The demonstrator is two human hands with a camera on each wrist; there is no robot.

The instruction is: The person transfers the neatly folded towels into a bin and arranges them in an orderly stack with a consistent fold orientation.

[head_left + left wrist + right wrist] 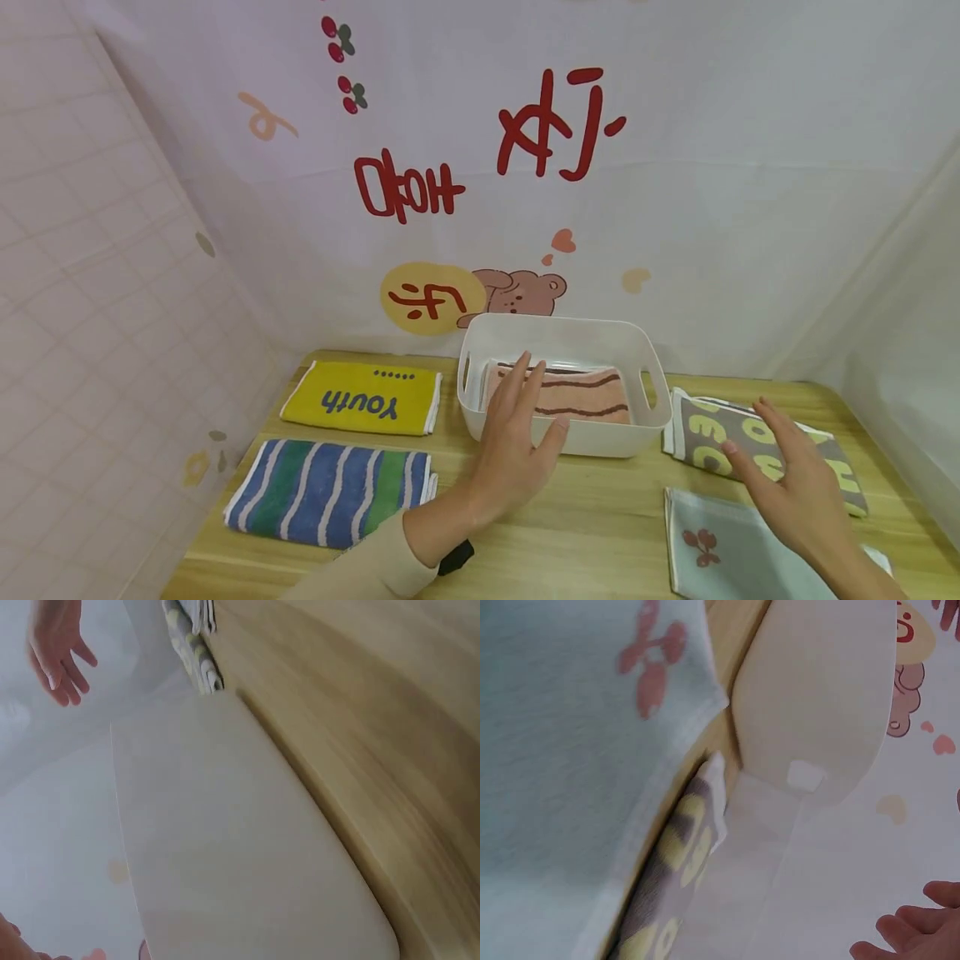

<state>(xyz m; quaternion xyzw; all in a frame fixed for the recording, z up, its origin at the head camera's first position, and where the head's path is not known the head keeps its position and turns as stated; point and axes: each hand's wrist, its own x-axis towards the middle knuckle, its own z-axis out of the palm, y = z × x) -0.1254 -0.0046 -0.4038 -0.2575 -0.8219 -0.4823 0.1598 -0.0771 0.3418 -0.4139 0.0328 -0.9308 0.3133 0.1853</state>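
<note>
In the head view my left hand [513,446] hovers at the front rim of a white plastic basket [600,440], fingers extended and nothing held. Inside the basket lies a folded pink towel [577,398] with brown wavy stripes, partly hidden by that hand. My right hand [806,496], its fingers spread, is over a folded grey towel [697,429] with yellow letters. Below it lies a pale blue towel [738,542] with a red cherry print, partly covered by the right forearm. The right wrist view shows the right hand [922,930] with nothing in its fingers.
Left of the basket, a folded yellow towel [360,398] marked "Youth" lies behind a blue, green and white striped towel [330,492]. All rest on a wooden table [570,517]. A printed white cloth [712,208] hangs behind, with more cloth at both sides.
</note>
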